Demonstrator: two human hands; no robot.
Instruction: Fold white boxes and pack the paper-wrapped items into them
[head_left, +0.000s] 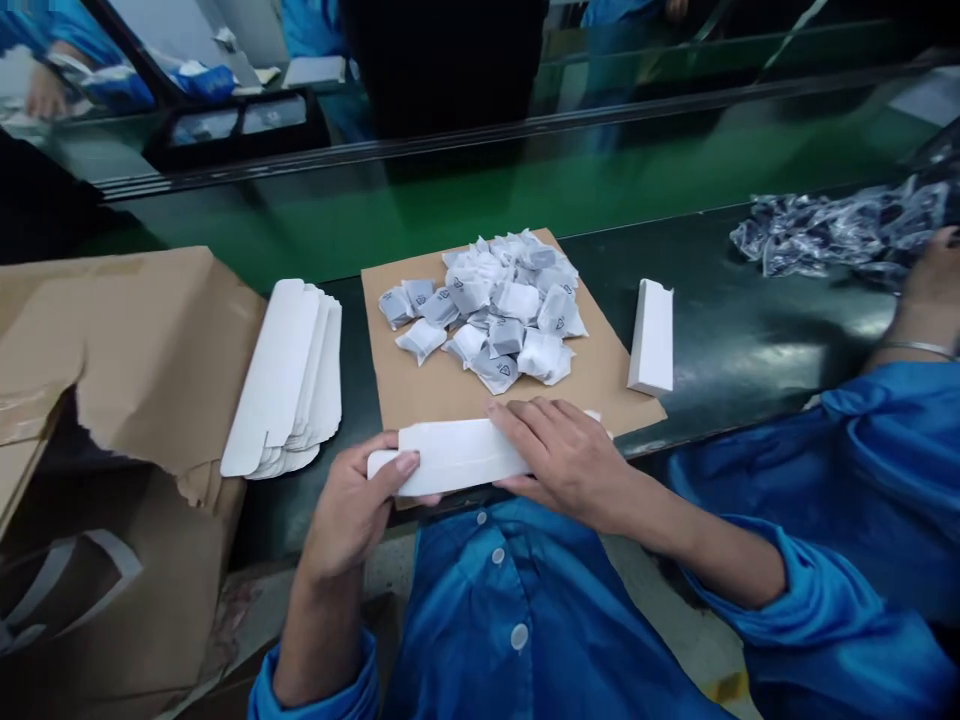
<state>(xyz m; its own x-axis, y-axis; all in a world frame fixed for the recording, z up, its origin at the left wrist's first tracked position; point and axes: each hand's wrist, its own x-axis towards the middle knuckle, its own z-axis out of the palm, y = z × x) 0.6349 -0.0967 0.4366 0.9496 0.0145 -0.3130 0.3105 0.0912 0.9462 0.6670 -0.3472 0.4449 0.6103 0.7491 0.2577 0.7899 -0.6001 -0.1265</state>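
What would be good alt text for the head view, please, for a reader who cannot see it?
A person's left hand and right hand hold a white carton at the near edge of a brown cardboard sheet bearing a heap of small pale packets. Flat white cartons lie stacked to the left; a white box sits at the sheet's right edge.

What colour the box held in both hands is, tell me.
The box is plain white where visible, seen best in the head view.

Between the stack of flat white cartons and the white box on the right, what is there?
In the head view: a strip of dark green work surface, then a brown cardboard sheet bearing a pile of small white packets.
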